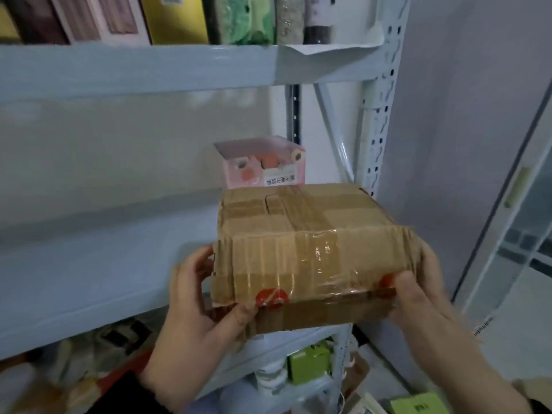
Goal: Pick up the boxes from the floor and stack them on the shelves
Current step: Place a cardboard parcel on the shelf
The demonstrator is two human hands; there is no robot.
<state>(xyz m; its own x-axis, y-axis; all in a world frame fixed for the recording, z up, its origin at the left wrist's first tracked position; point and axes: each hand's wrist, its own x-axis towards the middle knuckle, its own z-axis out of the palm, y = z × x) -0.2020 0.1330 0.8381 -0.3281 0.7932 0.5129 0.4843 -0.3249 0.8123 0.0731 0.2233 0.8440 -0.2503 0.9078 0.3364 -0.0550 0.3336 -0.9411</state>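
**Nearly shelved: taped box gripped at both ends, short of the pink carton**

Both hands are clamped on the cardboard box [307, 249]. The left hand [194, 297] has its thumb pressed on the near lower corner and its fingers curled round the left end. The right hand [424, 294] mirrors it, thumb on the front face and the other fingers hidden behind the right end. The box sits between the two palms, level. Its far part is over the middle shelf [89, 264] and its near edge hangs out past the shelf lip toward the wrists. Whether its base already touches the board cannot be told from this view.

Just beyond the fingertips, past the far edge of the box, stands a small pink carton [263, 165]. Beyond the right fingers rises the perforated upright [379, 130]. To the outside of the left fingers the shelf runs on bare.

The step in hand looks like the set-down and push-in. To do it well, lower the far edge onto the board first, then slide the box away from the thumbs with even pressure from both palms, so it does not skew. The right knuckles have little room beside the upright, so that hand should draw back along the box side before the gap closes. Stop the push short of the pink carton, or steer slightly toward the left fingers' side. The tape is wrinkled and glossy under the thumbs and may be slippery, so a firm pinch is wise until the weight rests on the board.
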